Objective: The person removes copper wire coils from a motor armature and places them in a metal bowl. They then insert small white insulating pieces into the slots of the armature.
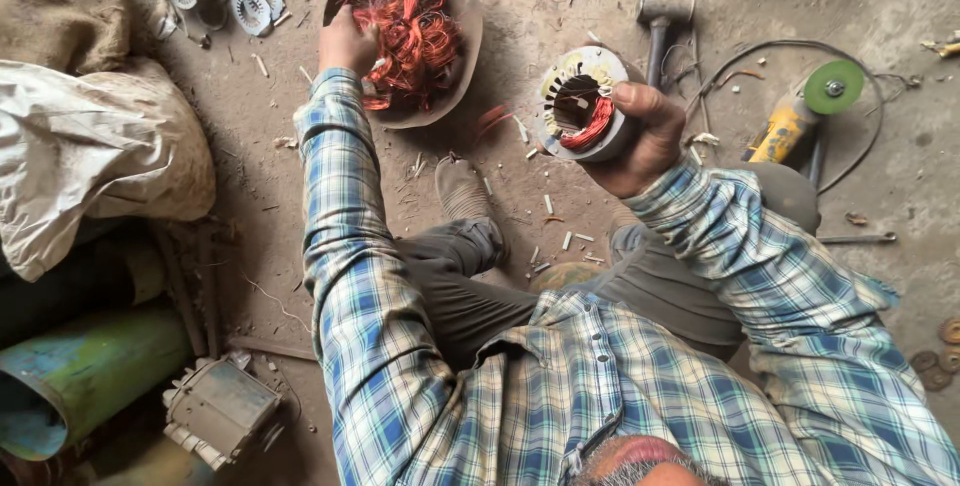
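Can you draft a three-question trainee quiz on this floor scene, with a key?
1. True or false: the right hand holds the motor stator off the floor.
2. Where is the left hand? A) on the hammer B) at the pan of copper wire C) on the angle grinder
3. Fill in: the angle grinder's disc is coloured ____.

Key: 1 true. 2 B. 3 green.
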